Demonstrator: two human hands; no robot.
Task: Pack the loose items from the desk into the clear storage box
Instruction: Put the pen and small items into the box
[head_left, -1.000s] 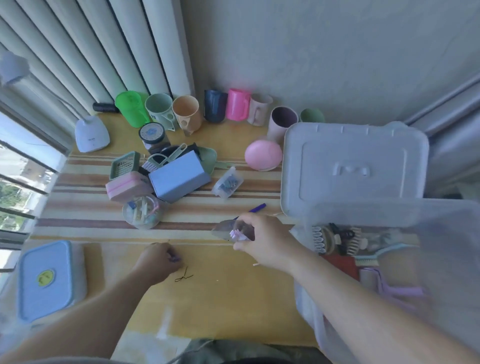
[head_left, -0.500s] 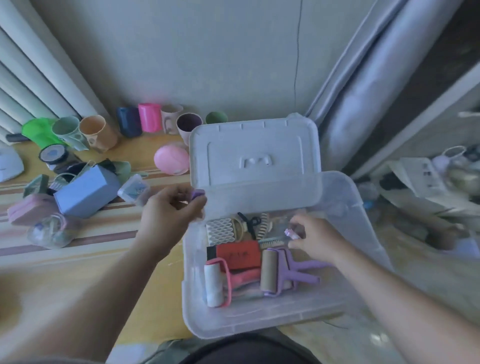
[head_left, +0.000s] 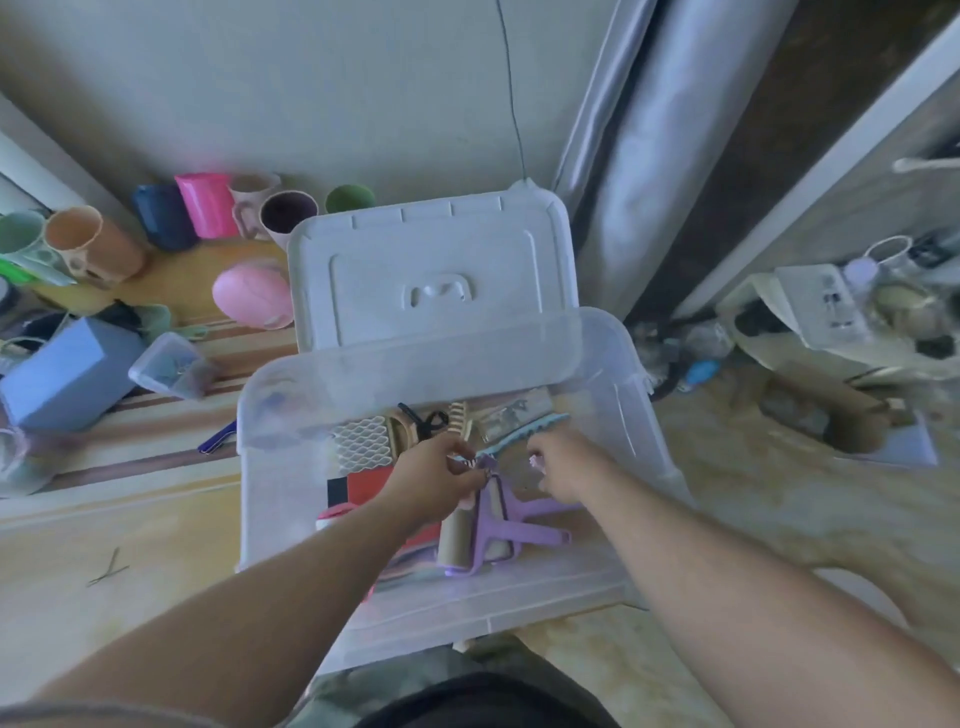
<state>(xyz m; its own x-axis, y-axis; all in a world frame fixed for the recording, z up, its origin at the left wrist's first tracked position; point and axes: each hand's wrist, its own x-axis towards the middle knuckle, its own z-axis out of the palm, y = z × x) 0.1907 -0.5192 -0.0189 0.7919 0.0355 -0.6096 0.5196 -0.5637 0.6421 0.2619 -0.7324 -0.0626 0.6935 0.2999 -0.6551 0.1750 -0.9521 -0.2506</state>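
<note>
The clear storage box (head_left: 270, 467) stands open at the desk's right edge, its white lid (head_left: 431, 270) lying behind it. Both my hands reach inside it. My left hand (head_left: 431, 478) pinches a small purple item (head_left: 477, 462) above the purple lint rollers (head_left: 501, 525). Just to its right, my right hand (head_left: 563, 467) has its fingers closed on a tiny pink piece (head_left: 535, 460). A red card (head_left: 369, 483), a white mesh pad (head_left: 361, 441) and a teal comb (head_left: 524, 431) also lie in the box.
On the desk to the left lie a blue box (head_left: 62, 374), a small clear case (head_left: 166, 364), a pink round case (head_left: 252, 293), a purple pen (head_left: 215, 436) and a hairpin (head_left: 106, 569). Several cups (head_left: 202, 208) line the wall. Floor clutter (head_left: 831, 322) sits to the right.
The view swung right, from the desk to the box. My left hand carried the purple item from the desk edge into the box. My right hand stayed inside the box.
</note>
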